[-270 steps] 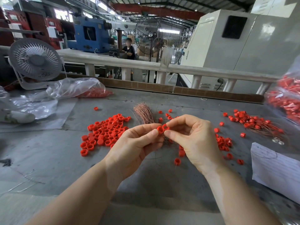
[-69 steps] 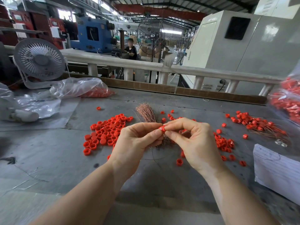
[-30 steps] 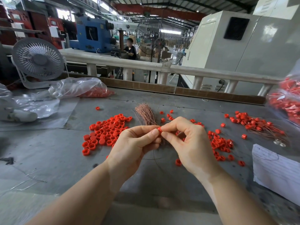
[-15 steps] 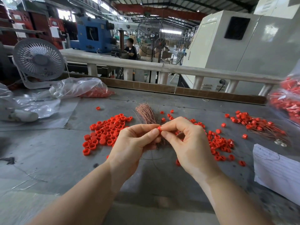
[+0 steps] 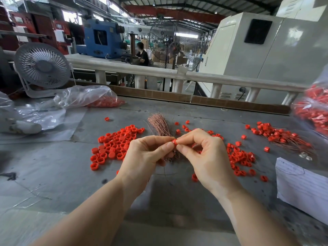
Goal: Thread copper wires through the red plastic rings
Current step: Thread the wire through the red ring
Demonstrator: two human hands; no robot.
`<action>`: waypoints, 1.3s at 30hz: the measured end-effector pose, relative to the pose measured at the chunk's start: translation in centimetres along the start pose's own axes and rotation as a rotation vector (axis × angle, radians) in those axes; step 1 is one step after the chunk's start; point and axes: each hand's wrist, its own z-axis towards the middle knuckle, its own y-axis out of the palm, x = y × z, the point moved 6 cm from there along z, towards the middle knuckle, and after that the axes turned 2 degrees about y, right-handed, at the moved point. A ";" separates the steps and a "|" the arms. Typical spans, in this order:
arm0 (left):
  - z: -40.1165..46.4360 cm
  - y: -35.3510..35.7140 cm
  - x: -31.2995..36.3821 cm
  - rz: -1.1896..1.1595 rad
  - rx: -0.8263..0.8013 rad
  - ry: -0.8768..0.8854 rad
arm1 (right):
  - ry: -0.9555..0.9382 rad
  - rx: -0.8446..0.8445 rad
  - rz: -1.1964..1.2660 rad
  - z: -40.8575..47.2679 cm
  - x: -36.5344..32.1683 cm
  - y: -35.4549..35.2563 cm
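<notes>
My left hand (image 5: 145, 157) and my right hand (image 5: 204, 157) meet above the grey table (image 5: 53, 171), and both pinch one red plastic ring (image 5: 174, 143) between thumb and forefinger. A bundle of copper wires (image 5: 159, 125) fans out just behind my fingers, its lower end hidden under my left hand. A thin wire (image 5: 166, 173) curves below the hands. A pile of loose red rings (image 5: 115, 142) lies to the left. More rings (image 5: 239, 157) lie to the right of my right hand. Rings with wires through them (image 5: 276, 134) lie far right.
A white desk fan (image 5: 41, 67) and clear plastic bags (image 5: 83, 96) sit at the back left. A bag of red rings (image 5: 314, 110) stands at the right edge. White paper (image 5: 301, 187) lies at the front right. A white railing (image 5: 159, 75) borders the table's far side.
Both hands stay together on the ring, with only small finger shifts over the last second. About nine seconds ago two rings showed at the fingertips; now one does.
</notes>
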 end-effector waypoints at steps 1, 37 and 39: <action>0.0 0.0 0.0 -0.007 -0.002 -0.001 | 0.000 0.009 -0.003 0.0 0.0 0.0; -0.3 0.6 1.4 0.139 -0.021 0.173 | 0.569 -0.170 0.773 -0.5 3.2 1.6; -0.3 0.6 1.4 0.135 -0.028 0.195 | 0.595 -0.180 0.828 -0.6 3.3 1.8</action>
